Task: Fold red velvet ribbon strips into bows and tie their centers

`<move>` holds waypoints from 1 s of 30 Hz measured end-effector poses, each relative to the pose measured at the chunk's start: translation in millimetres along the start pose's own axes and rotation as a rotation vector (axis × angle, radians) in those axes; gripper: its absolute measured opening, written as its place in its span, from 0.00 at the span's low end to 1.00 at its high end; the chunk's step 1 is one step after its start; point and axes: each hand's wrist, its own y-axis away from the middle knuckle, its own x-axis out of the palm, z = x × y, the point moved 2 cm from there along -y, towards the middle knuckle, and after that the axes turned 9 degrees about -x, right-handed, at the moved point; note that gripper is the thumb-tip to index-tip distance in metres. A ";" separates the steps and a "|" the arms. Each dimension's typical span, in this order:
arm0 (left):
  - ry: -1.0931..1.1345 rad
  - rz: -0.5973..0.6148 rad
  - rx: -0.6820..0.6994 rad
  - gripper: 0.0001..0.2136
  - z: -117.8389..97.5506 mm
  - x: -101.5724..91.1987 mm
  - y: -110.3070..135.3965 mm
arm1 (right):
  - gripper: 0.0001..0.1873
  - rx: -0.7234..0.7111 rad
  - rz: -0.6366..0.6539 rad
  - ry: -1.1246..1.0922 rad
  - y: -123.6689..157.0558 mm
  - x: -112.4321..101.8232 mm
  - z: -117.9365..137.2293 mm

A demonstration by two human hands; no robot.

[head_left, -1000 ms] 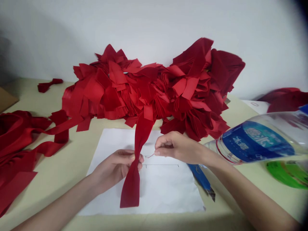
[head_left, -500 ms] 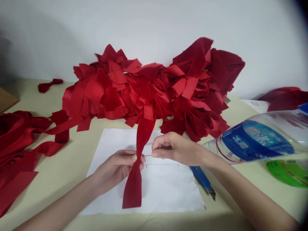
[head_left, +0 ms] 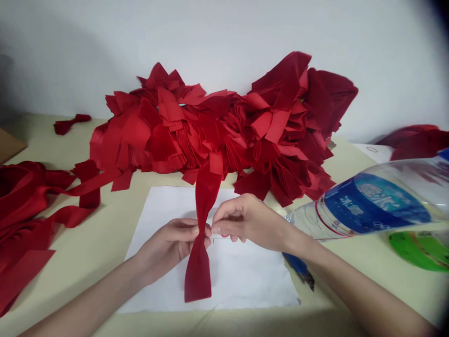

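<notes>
My left hand (head_left: 182, 236) pinches a red velvet ribbon piece (head_left: 199, 276) at its middle, where the cloth gathers narrow. The ribbon stands upright and flares at both ends. Close against it on the right, my right hand (head_left: 245, 222) is closed with thumb and forefinger together, and a bit of thin red thread (head_left: 224, 236) shows by its fingertips. Most of the thread is hidden by the fingers. Both hands are above a white sheet of paper (head_left: 245, 285) marked with short dark lines.
Behind lies a big heap of cut red ribbon pieces (head_left: 210, 126) against the wall. Long red ribbon (head_left: 28, 196) is piled at left. A plastic bottle (head_left: 375, 203) lies at right, above a green object (head_left: 417, 250). A blue tool (head_left: 298, 267) lies partly under my right forearm.
My right hand has moved left, close to the left fingers; the thread seen stretched between them is now mostly hidden. The ribbon's lower end has swung slightly right, its top slightly left.
</notes>
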 end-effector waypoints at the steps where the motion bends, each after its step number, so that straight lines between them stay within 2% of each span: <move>1: -0.002 0.000 0.004 0.06 0.1 -0.4 0.1 | 0.09 -0.006 0.000 0.015 0.2 0.1 -0.7; 7: -0.004 -0.005 0.005 0.06 -0.2 -0.2 2.7 | 0.10 -0.010 0.099 0.082 0.6 -2.6 -3.5; 10: 0.013 -0.016 -0.001 0.06 -0.4 0.2 2.7 | 0.12 -0.046 0.099 0.099 0.8 -3.2 0.3; 13: 0.011 -0.012 0.007 0.05 -0.8 1.5 2.3 | 0.14 -0.080 0.087 0.025 0.6 -0.7 3.0; 16: -0.018 0.007 0.029 0.06 -1.6 3.1 2.7 | 0.12 -0.059 0.103 -0.128 -0.7 3.4 1.1; 19: -0.012 0.002 0.026 0.06 -1.7 2.5 3.0 | 0.08 0.002 0.058 -0.164 -2.5 4.0 -1.9; 22: 0.016 -0.008 0.023 0.06 -1.0 0.9 3.1 | 0.07 0.013 -0.008 -0.070 -2.7 0.3 -0.1; 26: 0.043 -0.049 0.040 0.07 -0.3 1.4 3.9 | 0.07 -0.067 -0.090 0.006 3.0 -6.8 13.8; 30: 0.006 -0.071 0.101 0.07 -0.8 7.6 4.6 | 0.06 -0.158 -0.096 -0.121 10.0 -2.4 30.7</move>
